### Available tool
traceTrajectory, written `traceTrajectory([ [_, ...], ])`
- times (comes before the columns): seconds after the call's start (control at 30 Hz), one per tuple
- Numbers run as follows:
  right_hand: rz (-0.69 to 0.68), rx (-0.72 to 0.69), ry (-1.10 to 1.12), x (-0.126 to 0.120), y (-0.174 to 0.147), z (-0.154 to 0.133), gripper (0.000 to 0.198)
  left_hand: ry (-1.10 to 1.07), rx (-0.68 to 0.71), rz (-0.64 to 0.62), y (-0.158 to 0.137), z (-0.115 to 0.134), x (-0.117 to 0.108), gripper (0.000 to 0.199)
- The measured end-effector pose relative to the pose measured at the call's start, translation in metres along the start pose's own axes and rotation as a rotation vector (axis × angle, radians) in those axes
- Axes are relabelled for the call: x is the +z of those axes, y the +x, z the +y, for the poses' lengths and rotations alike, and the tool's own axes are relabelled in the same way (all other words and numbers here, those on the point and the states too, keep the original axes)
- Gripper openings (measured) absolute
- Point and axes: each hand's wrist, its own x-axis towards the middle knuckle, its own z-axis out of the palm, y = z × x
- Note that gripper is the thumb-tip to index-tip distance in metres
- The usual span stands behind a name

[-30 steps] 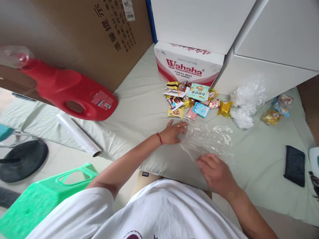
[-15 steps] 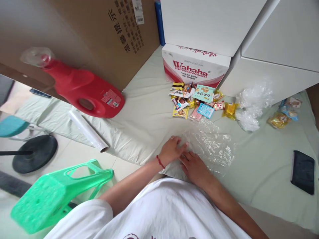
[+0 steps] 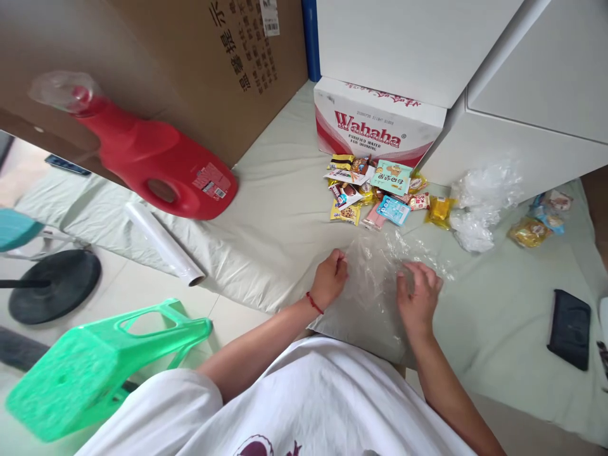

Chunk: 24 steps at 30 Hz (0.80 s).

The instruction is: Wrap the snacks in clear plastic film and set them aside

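Observation:
A thin, see-through plastic film [image 3: 373, 285] lies crinkled on the pale green cloth in front of me. My left hand [image 3: 331, 278], with a red string bracelet at its wrist, is closed on the film's left side. At the right side, my right hand [image 3: 418, 294] has its fingers bent and closed on the same film. Just beyond the film is a heap of small wrapped snacks, among them a blue packet [image 3: 393, 210], a pale green packet [image 3: 390, 176] and a yellow packet [image 3: 345, 214].
Behind the snacks stands a Wahaha carton [image 3: 380, 123] against white cabinets [image 3: 413, 44]. Crumpled clear plastic [image 3: 475, 206], more snacks [image 3: 529, 232] and a black phone-like item [image 3: 570, 329] lie rightward. Leftward are a red jug [image 3: 161, 168], a white film roll [image 3: 164, 244] and a green stool [image 3: 104, 367].
My hands have moved apart from close together. The right hand has gone to the right and turned, and the film now stretches between both hands.

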Motion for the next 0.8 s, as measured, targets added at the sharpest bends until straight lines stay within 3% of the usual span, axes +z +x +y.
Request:
traceTrajectory([
  [0.13,-0.153,-0.165,-0.190,0.031,0.007,0.008,0.051,0.122,-0.004,0.124,0.000,-0.010,-0.012,0.017],
  [0.23,-0.249,-0.205,-0.261,0.040,0.003,0.009,0.053,0.198,-0.052,0.139,-0.005,-0.025,-0.030,0.012],
  [0.3,-0.284,-0.227,-0.281,0.039,0.001,0.007,0.050,0.267,-0.039,0.213,-0.013,-0.032,-0.042,0.015],
  [0.4,-0.296,-0.270,-0.259,0.032,0.002,-0.004,0.039,0.392,0.135,0.436,-0.030,-0.027,-0.052,0.032],
  [0.5,-0.335,-0.322,-0.207,0.028,0.008,-0.019,0.034,0.475,0.383,0.529,-0.045,0.003,-0.052,0.024],
  [0.57,-0.425,-0.390,-0.171,0.031,0.010,-0.027,0.039,0.469,0.542,0.438,-0.049,0.030,-0.049,0.024],
  [0.63,-0.531,-0.476,-0.136,0.039,0.006,-0.033,0.045,0.444,0.632,0.260,-0.047,0.055,-0.046,0.026],
  [0.7,-0.611,-0.538,-0.122,0.050,-0.001,-0.035,0.049,0.469,0.596,0.052,-0.041,0.076,-0.045,0.027],
  [0.8,-0.659,-0.567,-0.153,0.064,-0.015,-0.038,0.051,0.538,0.438,-0.258,-0.022,0.099,-0.051,0.027],
])
